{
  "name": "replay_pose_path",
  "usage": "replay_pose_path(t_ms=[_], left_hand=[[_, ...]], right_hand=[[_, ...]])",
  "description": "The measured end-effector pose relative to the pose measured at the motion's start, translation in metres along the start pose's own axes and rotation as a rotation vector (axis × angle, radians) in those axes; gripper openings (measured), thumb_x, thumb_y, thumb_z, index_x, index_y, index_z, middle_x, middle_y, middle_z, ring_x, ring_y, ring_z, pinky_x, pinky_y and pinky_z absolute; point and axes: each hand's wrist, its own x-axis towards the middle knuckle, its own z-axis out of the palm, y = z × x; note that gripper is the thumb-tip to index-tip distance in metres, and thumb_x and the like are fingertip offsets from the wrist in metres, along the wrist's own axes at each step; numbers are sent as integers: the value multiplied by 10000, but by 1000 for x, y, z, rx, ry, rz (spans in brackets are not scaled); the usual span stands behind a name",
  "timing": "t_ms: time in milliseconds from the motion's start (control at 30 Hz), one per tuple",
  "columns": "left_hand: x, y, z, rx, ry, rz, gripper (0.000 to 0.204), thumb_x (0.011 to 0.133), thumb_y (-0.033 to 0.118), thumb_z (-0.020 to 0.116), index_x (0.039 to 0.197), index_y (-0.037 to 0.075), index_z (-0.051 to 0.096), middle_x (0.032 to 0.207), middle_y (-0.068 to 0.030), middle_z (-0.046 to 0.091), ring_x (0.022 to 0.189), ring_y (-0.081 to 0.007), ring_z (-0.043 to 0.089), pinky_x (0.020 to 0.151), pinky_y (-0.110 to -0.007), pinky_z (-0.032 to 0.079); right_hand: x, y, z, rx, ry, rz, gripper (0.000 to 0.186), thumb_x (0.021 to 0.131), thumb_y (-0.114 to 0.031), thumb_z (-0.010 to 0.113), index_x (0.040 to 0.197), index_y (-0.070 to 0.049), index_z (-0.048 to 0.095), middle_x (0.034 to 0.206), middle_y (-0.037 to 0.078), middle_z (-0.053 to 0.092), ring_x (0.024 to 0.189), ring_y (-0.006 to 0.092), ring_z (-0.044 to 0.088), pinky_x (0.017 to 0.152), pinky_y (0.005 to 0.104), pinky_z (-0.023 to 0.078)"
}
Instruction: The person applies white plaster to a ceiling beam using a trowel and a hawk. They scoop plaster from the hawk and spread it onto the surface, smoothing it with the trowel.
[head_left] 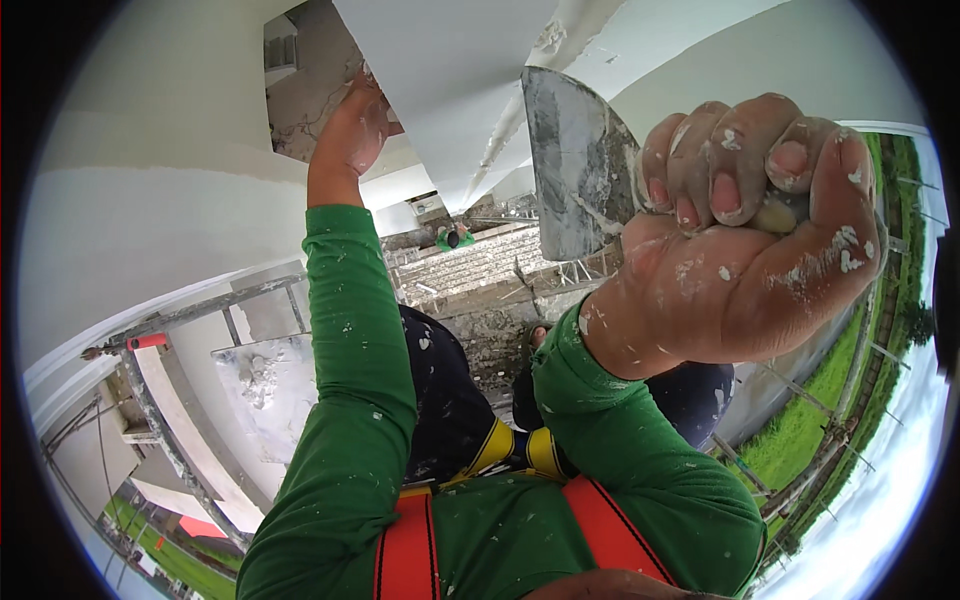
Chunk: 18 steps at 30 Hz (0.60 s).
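Toward the upper right of my view, a broad scraper is raised in front of the wearer, its flat grey blade smeared with pale filler and set close by a white wall surface. I see the right hand closed firmly on it, fingers curled round the handle, of which a yellowish bit shows beside the thumb; white specks dot the knuckles and wrist. Farther left, the left hand reaches up to the edge of that surface, beside a dark opening; its fingers are mostly hidden from me, so I cannot tell how far they are open or whether they hold anything. Below the left hand, outside the green sleeve, I make out a pale board with lumps of white filler, and metal scaffold poles next to it. Red straps cross the wearer's chest. Far below, between the forearms, another person appears near a rubble-strewn ledge, and green grass stretches away at right.
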Motion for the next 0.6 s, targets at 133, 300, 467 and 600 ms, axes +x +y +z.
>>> replay_pose_path(t_ms=[133, 300, 467, 600], left_hand=[[8, -7, -15, -7, -17, -6, 773, 858, 458, 536, 1521, 133, 304, 1532, -60, 346, 1406, -293, 327, 1043, -587, 340], [9, -10, -16, -40, -52, -32, 754, 859, 422, 530, 1520, 134, 308, 1529, -72, 352, 1406, -307, 327, 1050, -582, 337], [7, -6, -10, -90, -5, -42, 678, 894, 366, 507, 1500, 114, 336, 1512, -82, 380, 1392, -316, 346, 1063, -556, 342], [16, -14, -20, -166, -36, -66, 674, 916, 425, 543, 1471, 81, 377, 1494, -86, 406, 1365, -307, 378, 1058, -524, 350]], right_hand=[[-1, 9, 8, -285, 46, -142, 294, 962, -282, 459, 783, -58, 523, 631, 63, 456, 453, 137, 352, 436, 324, 322], [3, -2, -8, 15, 16, -117, 325, 996, -337, 428, 834, -77, 535, 636, 50, 446, 444, 131, 328, 428, 328, 291], [8, -16, -18, 106, -8, -106, 355, 1012, -393, 406, 875, -87, 522, 636, 43, 437, 454, 138, 337, 445, 325, 307], [7, -2, -30, 39, -124, -175, 360, 1018, -403, 379, 898, -97, 525, 623, 39, 422, 466, 127, 348, 459, 333, 323]])
